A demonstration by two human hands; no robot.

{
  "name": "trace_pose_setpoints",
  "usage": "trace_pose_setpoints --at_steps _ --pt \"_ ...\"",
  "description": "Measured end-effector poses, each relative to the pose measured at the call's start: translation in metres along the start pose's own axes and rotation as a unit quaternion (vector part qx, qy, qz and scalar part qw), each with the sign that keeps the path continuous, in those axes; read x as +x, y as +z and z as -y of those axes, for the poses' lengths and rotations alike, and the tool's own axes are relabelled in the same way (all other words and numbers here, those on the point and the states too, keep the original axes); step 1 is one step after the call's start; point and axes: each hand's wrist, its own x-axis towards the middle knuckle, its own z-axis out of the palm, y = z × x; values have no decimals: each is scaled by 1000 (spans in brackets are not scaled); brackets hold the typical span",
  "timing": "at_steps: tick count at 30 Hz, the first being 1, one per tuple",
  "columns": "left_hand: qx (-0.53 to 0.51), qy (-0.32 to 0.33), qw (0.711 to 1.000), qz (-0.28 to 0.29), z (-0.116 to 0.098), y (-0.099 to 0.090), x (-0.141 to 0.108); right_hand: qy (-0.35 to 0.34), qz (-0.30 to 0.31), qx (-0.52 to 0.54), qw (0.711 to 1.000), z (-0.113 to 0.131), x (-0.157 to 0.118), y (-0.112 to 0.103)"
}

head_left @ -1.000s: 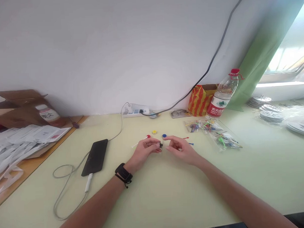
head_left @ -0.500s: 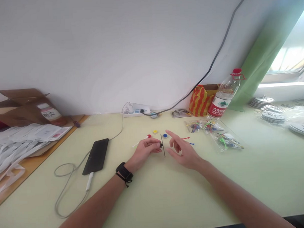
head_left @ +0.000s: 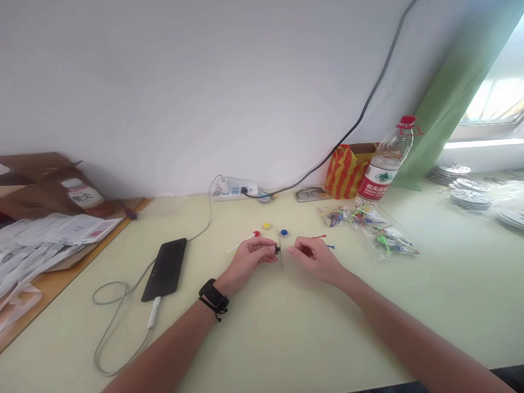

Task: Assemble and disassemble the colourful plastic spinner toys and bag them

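Note:
My left hand (head_left: 251, 256) pinches a small dark piece (head_left: 277, 250) between thumb and fingertips. From its right side stands a thin bar (head_left: 281, 259), now a faint upright smear from motion. Just right of the bar, my right hand (head_left: 315, 256) has its fingers curled in toward the thumb, apart from the bar, with nothing visible in them. Behind the hands lie a yellow round piece (head_left: 267, 226), a blue round piece (head_left: 284, 233) and a red round piece (head_left: 256, 234) beside a white stick (head_left: 240, 243). A red arrow-like stick (head_left: 319, 236) and a blue stick (head_left: 331, 247) show beyond my right hand.
Clear bags of coloured parts (head_left: 392, 242) lie right, before a water bottle (head_left: 379, 164) and a striped bag (head_left: 346, 170). A phone (head_left: 165, 270) with its cable lies left. A power strip (head_left: 236, 190) sits against the wall. Silver discs (head_left: 470, 194) are stacked far right.
My right hand's raised index finger has curled in, and the fingers have closed. The thin bar, sharp and black before, is now blurred. My left hand keeps its place.

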Motion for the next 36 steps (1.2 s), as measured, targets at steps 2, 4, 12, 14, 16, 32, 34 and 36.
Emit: trace_pose_setpoints --at_steps 2,4,12,14,16,32,34,36 --pt "-1 2 1000 4 1 0 0 -4 7 2 1000 0 0 2" --pt "-2 2 1000 11 2 -1 0 -7 11 0 1000 0 0 2" --pt "-20 -3 1000 10 2 -2 2 14 -66 -2 998 -4 4 -8" --pt "-11 0 1000 14 3 -3 2 22 -80 -1 997 -5 5 -9" --pt "12 6 1000 9 5 -4 3 30 -89 0 996 -7 6 -10" --pt "100 -73 992 -25 8 -9 5 33 -112 18 993 -9 6 -15" --pt "101 -76 991 -34 9 -8 5 34 -111 16 993 -9 6 -15" --pt "104 -66 992 -41 10 -7 5 34 -107 11 994 -10 7 -15"
